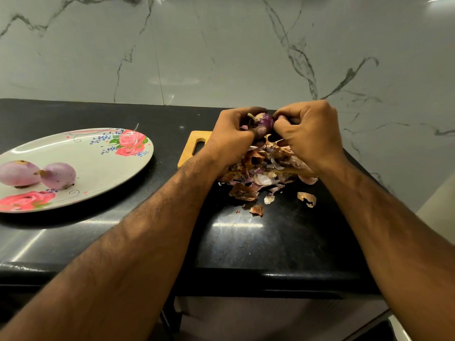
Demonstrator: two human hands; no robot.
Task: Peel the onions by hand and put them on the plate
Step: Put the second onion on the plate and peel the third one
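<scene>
A small purple onion [263, 120] is held up between both hands above a heap of onion skins [263, 173]. My left hand [231, 139] cups it from the left with the thumb pressed under it. From the right, my right hand [307, 134] pinches at its skin with curled fingers. On the left stands a white plate with rose prints [98, 166]. Two peeled pale-purple onions [19, 173] [59, 175] lie side by side on its near-left part.
A wooden cutting board [194, 146] lies under the skins, mostly hidden by them and my hands. Loose skin scraps [306, 198] are scattered on the black countertop [246, 237] in front of it. A marble wall [221, 45] rises behind; the counter's front edge is near.
</scene>
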